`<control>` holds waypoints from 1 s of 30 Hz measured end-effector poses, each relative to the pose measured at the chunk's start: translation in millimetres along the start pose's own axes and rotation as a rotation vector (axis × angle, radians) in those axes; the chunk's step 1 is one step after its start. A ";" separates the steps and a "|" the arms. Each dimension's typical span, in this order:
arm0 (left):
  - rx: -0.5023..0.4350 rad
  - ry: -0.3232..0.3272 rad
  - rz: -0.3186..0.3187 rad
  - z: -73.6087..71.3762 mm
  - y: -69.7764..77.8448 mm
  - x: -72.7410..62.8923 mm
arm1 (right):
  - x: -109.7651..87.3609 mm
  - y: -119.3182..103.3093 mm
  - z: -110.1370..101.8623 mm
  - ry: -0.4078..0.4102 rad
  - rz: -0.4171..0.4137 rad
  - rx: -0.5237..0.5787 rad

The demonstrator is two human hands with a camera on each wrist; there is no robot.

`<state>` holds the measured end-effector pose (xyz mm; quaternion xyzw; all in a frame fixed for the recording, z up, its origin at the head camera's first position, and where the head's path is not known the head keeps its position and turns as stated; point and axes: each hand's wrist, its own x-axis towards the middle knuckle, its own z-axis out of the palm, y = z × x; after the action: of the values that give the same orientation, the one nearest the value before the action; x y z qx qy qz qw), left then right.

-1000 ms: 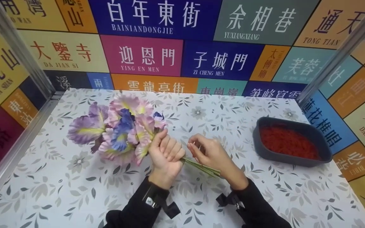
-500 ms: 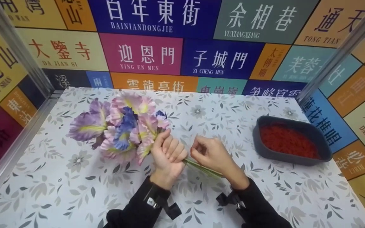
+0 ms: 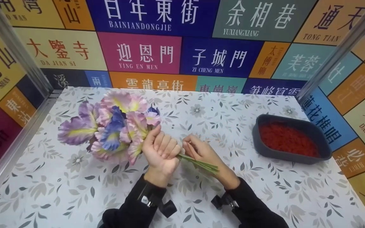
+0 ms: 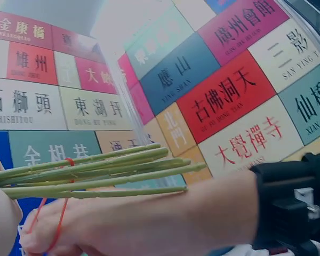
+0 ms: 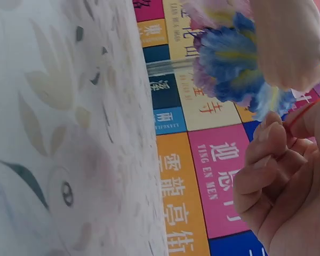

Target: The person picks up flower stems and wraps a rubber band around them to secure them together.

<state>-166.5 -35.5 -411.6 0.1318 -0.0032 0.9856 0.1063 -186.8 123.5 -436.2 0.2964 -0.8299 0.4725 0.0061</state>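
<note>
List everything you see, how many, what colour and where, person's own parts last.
Flower bunch: one, pink, purple, blue, left of centre
Stems: several, green, at centre
Band: one, red, looped round stems
Tray: one, dark grey, right side
Small pieces: uncountable, red, in tray
Table cover: one, white leaf-patterned, underneath
Wall panels: many, multicoloured, behind and beside
Metal posts: two, silver, back corners
Wrist straps: two, black, at wrists
Sleeves: two, black, near edge
Left hand: one, bare, gripping stems
Right hand: one, bare, pinching band
</note>
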 end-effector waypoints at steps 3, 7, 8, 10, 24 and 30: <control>-0.058 -0.051 0.048 4.0 11.9 2.8 | -3.3 -4.1 10.9 -0.041 -0.006 -0.015; -0.123 -0.103 0.125 6.7 29.6 5.4 | -8.4 -9.8 24.6 -0.119 -0.079 -0.070; -0.128 -0.100 0.146 6.6 33.5 6.0 | -9.9 -11.5 27.3 -0.129 -0.106 -0.091; -0.126 -0.078 0.189 6.0 40.1 7.4 | -13.0 -15.5 31.9 -0.141 -0.129 -0.127; -0.021 -0.027 0.285 -10.5 50.4 13.5 | -23.5 -46.3 24.0 -0.050 -0.207 -0.214; 0.023 0.001 0.273 -10.0 44.5 12.8 | -22.4 -52.3 2.7 0.095 -0.373 -0.233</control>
<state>-190.5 -76.0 -417.0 0.1307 -0.0099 0.9909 -0.0303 -141.6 112.6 -403.3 0.4197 -0.8085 0.3774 0.1667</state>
